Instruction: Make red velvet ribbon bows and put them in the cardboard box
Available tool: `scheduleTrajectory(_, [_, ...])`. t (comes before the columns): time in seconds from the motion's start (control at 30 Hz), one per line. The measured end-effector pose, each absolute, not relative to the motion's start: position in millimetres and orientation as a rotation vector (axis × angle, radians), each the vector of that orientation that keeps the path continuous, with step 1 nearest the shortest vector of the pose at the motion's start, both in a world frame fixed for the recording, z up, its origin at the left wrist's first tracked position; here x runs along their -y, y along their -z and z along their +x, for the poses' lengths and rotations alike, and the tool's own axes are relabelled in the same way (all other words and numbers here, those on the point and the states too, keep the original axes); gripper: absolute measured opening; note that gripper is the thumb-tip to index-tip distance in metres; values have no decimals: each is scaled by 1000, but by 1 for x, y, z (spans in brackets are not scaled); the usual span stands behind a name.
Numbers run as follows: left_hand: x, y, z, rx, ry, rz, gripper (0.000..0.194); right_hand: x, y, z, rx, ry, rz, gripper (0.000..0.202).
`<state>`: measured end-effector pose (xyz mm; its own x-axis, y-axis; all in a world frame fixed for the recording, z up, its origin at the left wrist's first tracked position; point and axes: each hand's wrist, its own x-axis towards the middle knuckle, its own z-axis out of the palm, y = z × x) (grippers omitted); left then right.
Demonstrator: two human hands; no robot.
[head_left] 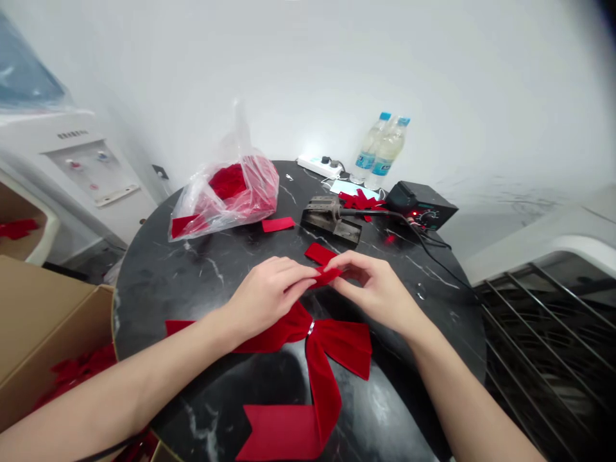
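Note:
Between my two hands, above the middle of the table, is a short red velvet ribbon piece point(325, 277). My left hand point(276, 289) pinches its left end between thumb and fingers. The right end is pinched by my right hand point(368, 285). Just below lies a large red velvet bow point(346, 343) with a silver tie at its centre; my left forearm and hand cover part of its left side. One tail of the bow curls toward the near edge. Another flat red strip point(318, 253) lies just beyond my fingers.
On the round black table point(158, 269) are a plastic bag point(260, 186) of red pieces, a soldering iron stand point(327, 218), a black control box point(423, 204) with a cord, a power strip point(320, 167) and two bottles point(380, 154). A cardboard box point(48, 321) stands left.

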<state>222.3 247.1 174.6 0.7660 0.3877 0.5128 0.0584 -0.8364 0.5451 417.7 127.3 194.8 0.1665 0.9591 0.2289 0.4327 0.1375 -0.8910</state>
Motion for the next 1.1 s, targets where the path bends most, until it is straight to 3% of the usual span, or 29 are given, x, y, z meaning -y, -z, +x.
scheduleTrajectory(0.13, [-256, -176, 222, -466, -877, 2339, 12, -131, -191, 416, 1287, -721, -1431, 33])
scheduleTrajectory(0.47, [-294, -177, 229, -792, -1008, 2308, 22, -134, -195, 422, 1120, -439, -1308, 12])
scheduleTrajectory(0.63, [-294, -183, 225, -794, -1120, 2310, 45, -130, -196, 412, 1253, -367, -1234, 10])
scheduleTrajectory(0.7, [-284, -187, 219, -595, -958, 2136, 41, -129, -196, 409, 1332, -292, -1198, 13])
scheduleTrajectory(0.83, [-261, -189, 211, -209, -519, 1705, 56, -126, -195, 404, 1434, -233, -1105, 22])
scheduleTrajectory(1.1, [-243, -194, 211, -315, -865, 1750, 21, -123, -189, 390, 1472, -270, -1132, 22])
